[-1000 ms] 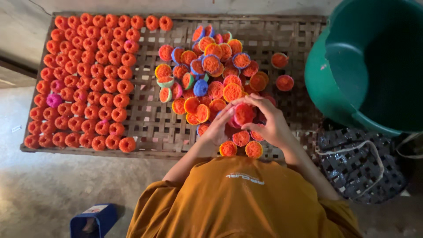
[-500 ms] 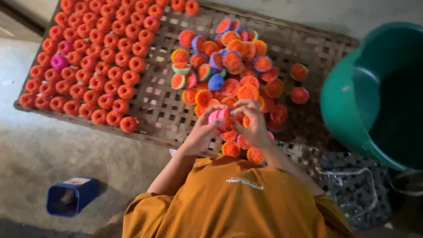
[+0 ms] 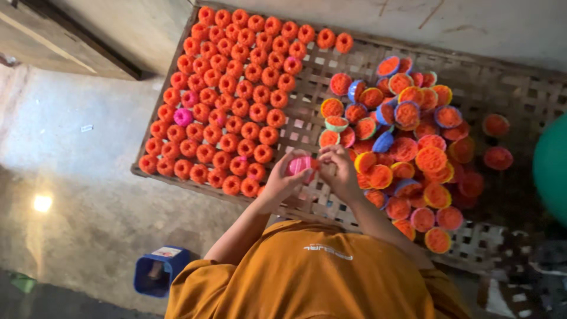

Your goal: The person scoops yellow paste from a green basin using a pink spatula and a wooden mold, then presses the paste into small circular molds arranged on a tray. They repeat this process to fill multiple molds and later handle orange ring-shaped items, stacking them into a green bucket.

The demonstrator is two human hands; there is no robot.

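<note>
We hold a small pink round mould [image 3: 301,165] between both hands above the near edge of the woven lattice tray [image 3: 307,127]. Our left hand [image 3: 282,178] cups it with curled fingers; our right hand [image 3: 336,168] pinches its right side. Left of them stand neat rows of orange cakes [image 3: 230,100]; right lies a loose heap of orange-filled coloured cups [image 3: 407,147]. A blue box [image 3: 158,270] sits on the floor, near left.

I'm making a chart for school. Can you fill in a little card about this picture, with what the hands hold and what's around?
Left hand: holds a pink mould from the left
Right hand: pinches the same mould from the right
Surface: woven lattice rack
Left of hands: neat rows of orange pieces, one magenta piece
Right of hands: loose pile of filled cups
Floor: blue container
Right edge: green tub
</note>
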